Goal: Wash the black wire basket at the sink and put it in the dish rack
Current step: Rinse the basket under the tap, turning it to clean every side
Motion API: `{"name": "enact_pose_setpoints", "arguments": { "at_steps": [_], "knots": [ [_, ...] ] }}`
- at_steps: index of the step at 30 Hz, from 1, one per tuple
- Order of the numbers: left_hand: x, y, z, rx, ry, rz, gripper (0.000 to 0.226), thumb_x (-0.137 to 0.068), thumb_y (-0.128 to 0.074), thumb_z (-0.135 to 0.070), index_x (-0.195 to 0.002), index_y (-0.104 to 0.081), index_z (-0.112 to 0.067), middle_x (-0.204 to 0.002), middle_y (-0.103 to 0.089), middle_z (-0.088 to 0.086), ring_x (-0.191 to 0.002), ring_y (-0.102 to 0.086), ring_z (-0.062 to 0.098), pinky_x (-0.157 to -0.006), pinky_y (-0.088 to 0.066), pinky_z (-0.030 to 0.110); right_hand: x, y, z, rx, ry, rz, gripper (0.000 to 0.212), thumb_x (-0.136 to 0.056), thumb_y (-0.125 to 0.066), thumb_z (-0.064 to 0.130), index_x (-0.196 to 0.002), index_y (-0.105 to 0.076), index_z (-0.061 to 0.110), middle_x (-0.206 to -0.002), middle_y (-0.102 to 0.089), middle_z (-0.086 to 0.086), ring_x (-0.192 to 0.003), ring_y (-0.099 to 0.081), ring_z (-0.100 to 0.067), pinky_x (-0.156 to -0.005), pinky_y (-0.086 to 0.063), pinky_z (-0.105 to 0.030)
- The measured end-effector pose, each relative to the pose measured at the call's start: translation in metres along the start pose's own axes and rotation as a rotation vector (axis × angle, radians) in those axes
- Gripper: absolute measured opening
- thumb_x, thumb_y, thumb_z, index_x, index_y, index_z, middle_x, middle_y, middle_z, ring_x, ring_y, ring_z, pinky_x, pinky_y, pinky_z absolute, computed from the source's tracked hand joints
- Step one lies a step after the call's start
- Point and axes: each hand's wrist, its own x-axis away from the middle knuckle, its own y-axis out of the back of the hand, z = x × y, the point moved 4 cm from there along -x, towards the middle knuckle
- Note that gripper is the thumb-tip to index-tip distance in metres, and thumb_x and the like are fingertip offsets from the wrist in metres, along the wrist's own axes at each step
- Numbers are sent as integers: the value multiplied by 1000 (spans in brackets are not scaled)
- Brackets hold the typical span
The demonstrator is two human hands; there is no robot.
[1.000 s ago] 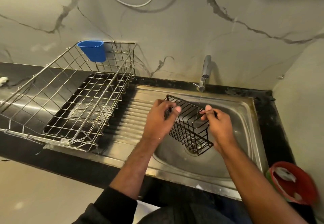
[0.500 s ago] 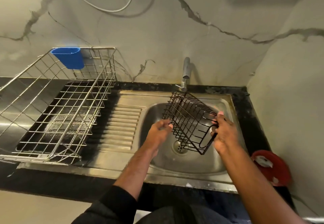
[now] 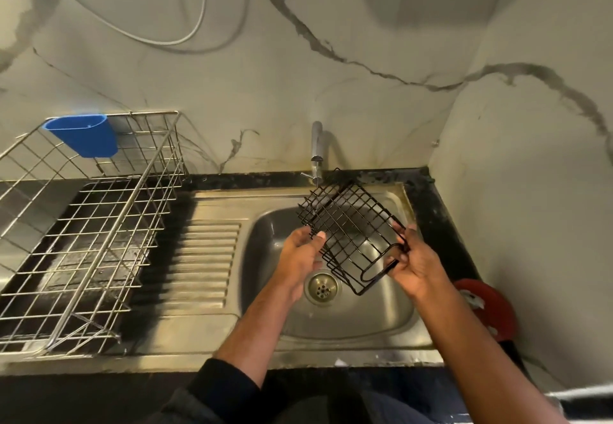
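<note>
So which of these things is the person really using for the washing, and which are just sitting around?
For the job:
black wire basket, gripped by the right hand, left hand touching it
tap
sink
dish rack

Just lying about:
blue cup hung on the rack
red lid at the right
white cable on the wall

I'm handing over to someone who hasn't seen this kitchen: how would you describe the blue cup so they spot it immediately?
Start at the steel sink and look left to the big silver wire dish rack on the counter. The blue cup hangs on the rack's back rim, against the marble wall. It is the only blue, solid plastic item; all around it is bare wire.
</note>
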Motion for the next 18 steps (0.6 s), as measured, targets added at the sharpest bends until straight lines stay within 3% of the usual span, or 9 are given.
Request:
{"name": "enact_pose_setpoints", "arguments": {
  "at_steps": [5,10,13,18],
  "knots": [
    [-5,5,-12,80,12,-55,44,-89,-74,-33,-125,-58,-14,-120,-63,4,-98,-60,15,-80,-48,32,-7,5,-9,-111,-46,69,28,-104,-45,37,-93,-64,20,-53,-52,9,-34,-32,-2,-47,-37,-19],
    [-9,12,-21,81,24,-68,44,-85,-77,-36,-119,-61,-12,-118,-66,7,-99,-62,17,-79,-48,33,-17,8,-21,-113,-71,95,25,-101,-48,40,-99,-63,19,-55,-52,9,-36,-33,-3,-54,-36,-23],
    [-10,16,-25,161,40,-59,58,-84,-77,-38,-126,-59,-4,-103,-65,6,-86,-61,15,-72,-49,32,-19,3,-26,-125,-96,115,24,-98,-51,41,-97,-62,20,-54,-52,10,-36,-32,-3,-56,-34,-23],
    [-16,19,-30,240,69,-86,41,-87,-75,-31,-116,-67,-4,-83,-61,-1,-74,-54,13,-68,-44,31,-19,-3,-29,-68,-75,76,27,-100,-50,38,-95,-65,16,-56,-54,9,-36,-39,-2,-56,-38,-23]
  ]
}}
